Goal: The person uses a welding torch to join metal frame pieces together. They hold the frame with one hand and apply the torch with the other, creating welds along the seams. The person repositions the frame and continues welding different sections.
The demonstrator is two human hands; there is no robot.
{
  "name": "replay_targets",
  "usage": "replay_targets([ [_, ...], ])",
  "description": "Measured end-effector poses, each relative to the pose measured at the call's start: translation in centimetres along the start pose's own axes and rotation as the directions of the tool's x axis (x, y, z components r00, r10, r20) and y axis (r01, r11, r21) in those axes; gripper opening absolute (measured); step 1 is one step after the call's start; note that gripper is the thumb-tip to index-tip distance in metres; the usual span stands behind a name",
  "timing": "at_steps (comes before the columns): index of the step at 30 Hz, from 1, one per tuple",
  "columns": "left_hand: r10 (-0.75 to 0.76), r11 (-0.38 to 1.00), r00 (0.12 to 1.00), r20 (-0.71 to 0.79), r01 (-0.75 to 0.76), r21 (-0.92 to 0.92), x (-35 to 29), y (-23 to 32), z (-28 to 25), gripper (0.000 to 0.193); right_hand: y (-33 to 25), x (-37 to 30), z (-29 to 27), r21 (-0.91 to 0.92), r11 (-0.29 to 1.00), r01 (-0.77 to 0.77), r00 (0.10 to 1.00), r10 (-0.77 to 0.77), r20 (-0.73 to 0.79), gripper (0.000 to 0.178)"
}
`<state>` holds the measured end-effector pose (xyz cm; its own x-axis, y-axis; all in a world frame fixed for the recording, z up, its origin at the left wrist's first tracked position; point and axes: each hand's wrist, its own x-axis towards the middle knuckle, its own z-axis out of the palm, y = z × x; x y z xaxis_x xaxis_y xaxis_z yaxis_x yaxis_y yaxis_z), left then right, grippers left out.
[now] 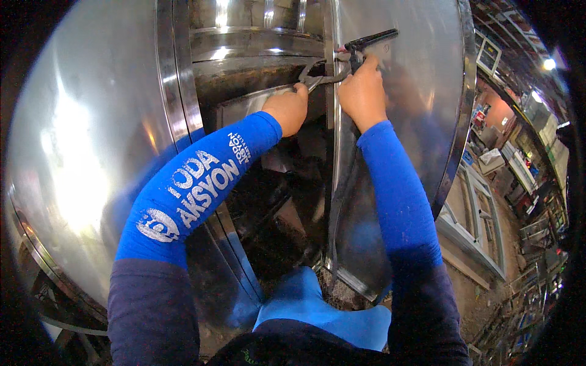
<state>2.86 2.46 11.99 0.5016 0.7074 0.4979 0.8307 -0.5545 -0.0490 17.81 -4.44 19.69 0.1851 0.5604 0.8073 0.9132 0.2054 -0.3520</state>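
A grey metal tool with curved, looped arms, like a locking clamp (pixel 332 78), spans the upright edge of a steel door panel (pixel 406 140). My left hand (pixel 288 110) is closed by the tool's left end, inside the opening, with thumb and forefinger together at its curved arm. On the panel's outer side, my right hand (pixel 362 94) is closed round the tool's right end. A black bar-shaped handle (pixel 372 39) juts to the upper right just above my right fingers. The fingers partly hide where the tool meets the panel edge.
A large shiny curved steel panel (pixel 79 140) stands at left. Between the panels is a dark opening with a metal ledge (pixel 262 36) at its top. Grey metal frames (pixel 476 207) lie on the floor at right, with stacked metal bars (pixel 531 299) nearby.
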Motion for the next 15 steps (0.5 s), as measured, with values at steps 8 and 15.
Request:
replay_targets([
  [8,-0.012,1.000,1.000,-0.023,0.012,-0.008,0.3,-0.1,0.5,0.068,-1.0,-1.0,1.3,-0.029,0.999,-0.018,1.000,0.018,-0.019,0.061],
  [15,-0.020,0.999,0.999,0.050,0.021,-0.028,0.2,0.2,-0.4,0.068,-1.1,-1.8,2.0,0.017,0.999,-0.040,0.999,0.041,-0.036,0.067],
])
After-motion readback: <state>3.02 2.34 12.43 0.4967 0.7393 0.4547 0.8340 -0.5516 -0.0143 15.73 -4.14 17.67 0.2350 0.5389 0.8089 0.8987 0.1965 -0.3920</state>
